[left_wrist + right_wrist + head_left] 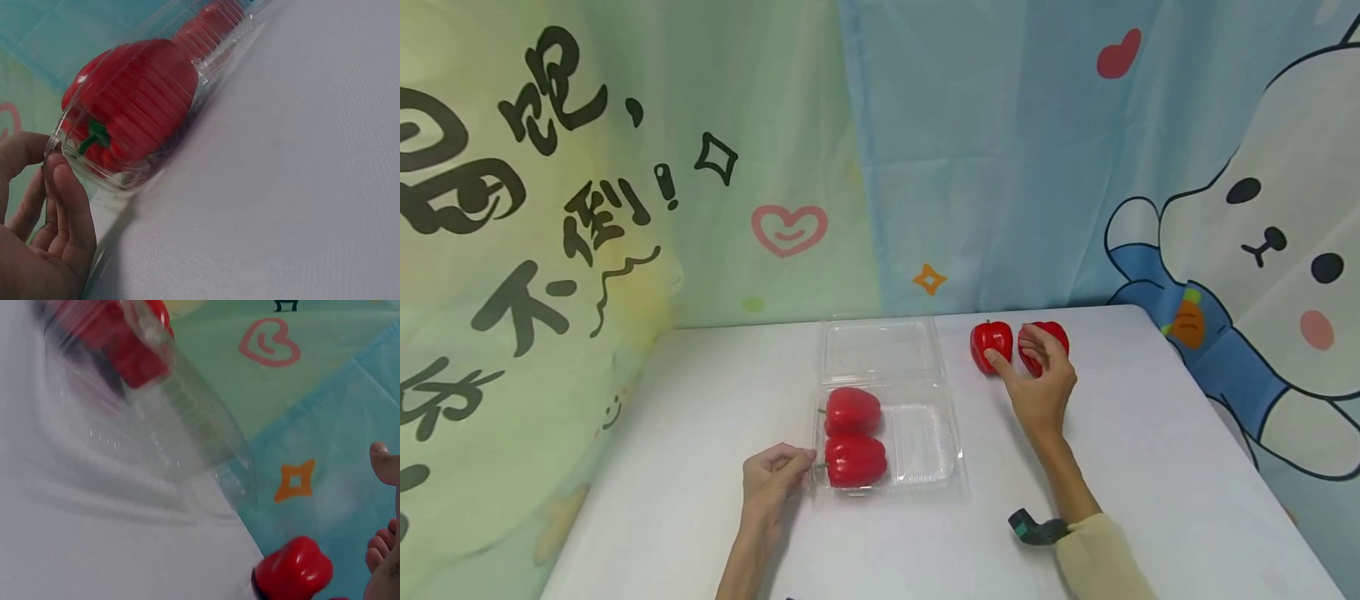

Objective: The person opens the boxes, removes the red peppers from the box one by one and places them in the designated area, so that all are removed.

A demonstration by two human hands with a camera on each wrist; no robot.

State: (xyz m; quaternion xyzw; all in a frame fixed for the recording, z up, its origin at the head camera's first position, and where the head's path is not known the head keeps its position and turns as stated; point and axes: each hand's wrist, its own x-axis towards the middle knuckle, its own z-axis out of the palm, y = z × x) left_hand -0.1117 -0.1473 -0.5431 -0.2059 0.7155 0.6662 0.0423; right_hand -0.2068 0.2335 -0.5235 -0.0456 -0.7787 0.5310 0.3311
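Observation:
A clear plastic clamshell box (925, 442) lies with its lid folded back. Two red bell peppers, a far one (853, 411) and a near one (856, 461), lie side by side in its left half, stems to the left. My left hand (767, 483) pinches the box's left rim between thumb and fingers, close to the near pepper's green stem (97, 136). Over at the right, my right hand (1043, 396) is at two more red peppers, one upright (990, 343) and one partly hidden behind the fingers (1060, 333). Its thumb and fingers are spread apart, holding nothing.
The table (700, 400) has a white cover. A printed curtain (985, 167) hangs along its back edge. The box's raised lid (880, 350) lies toward the curtain. A dark strap piece (1037, 530) sticks out at my right sleeve.

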